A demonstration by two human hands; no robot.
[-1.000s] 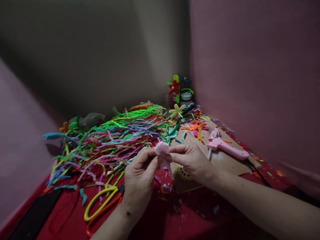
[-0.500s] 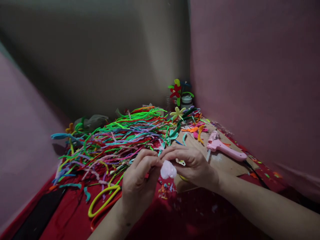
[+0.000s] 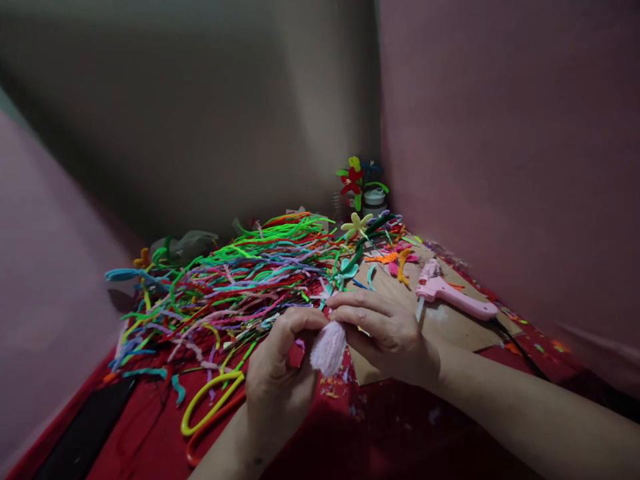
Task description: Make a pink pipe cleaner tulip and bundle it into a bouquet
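A pale pink fuzzy petal (image 3: 329, 349), seemingly made of pipe cleaner, hangs between my two hands at the centre of the view. My left hand (image 3: 283, 363) is closed, with its thumb and forefinger pinched at the petal's top edge. From the other side, my right hand (image 3: 383, 337) has its fingertips pressed together on the petal's upper right edge. The fingers partly hide where the petal is gripped. Beyond my hands lies a large heap of colourful pipe cleaners (image 3: 250, 267).
A pink glue gun (image 3: 460, 300) rests on a brown cardboard sheet (image 3: 395, 307) at right, its cord trailing off. Yellow and orange loops (image 3: 213, 403), like scissor handles, lie at left on red cloth (image 3: 145, 427). A red flower (image 3: 351, 180) stands by a lidded bottle (image 3: 375, 200).
The petal has turned in my fingers; its glossy, folded side showed before and its ribbed fuzzy side shows now. It hangs slightly lower and further left. Both hands stay close together.
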